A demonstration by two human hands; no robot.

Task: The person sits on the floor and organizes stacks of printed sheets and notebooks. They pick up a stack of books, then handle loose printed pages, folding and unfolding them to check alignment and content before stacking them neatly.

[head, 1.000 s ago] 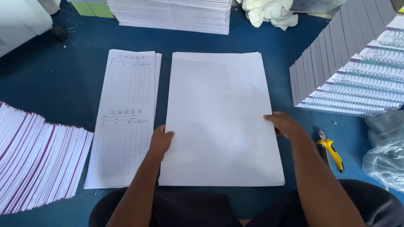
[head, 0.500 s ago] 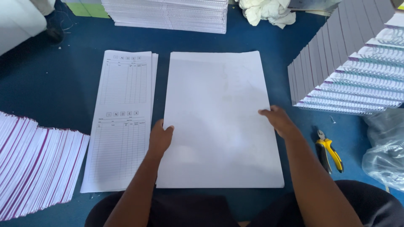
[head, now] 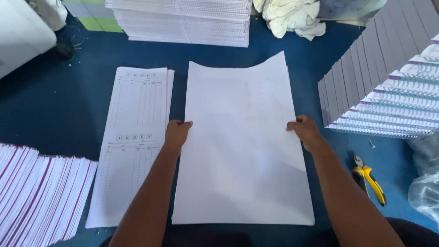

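We have the big stack of blank white sheets [head: 242, 151] lying in front of us on the blue desk [head: 55, 114], and the top sheets are bowing upward at the far edge — most likely because we are pinching them from both sides at mid-height. Our left hand [head: 176, 135] is curled over the stack's left edge, fingers on top and closed on the paper. Our right hand [head: 305, 132] grips the right edge the same way, fingers bent around it.

Just left of the stack lies a pile of printed ruled forms [head: 132, 142], flat and touching nothing we hold. Fanned purple-edged sheets [head: 41, 192] sit at the near left, spiral-bound notebooks [head: 388, 105] lean at the right, and yellow-handled pliers [head: 369, 179] lie beside our right forearm.
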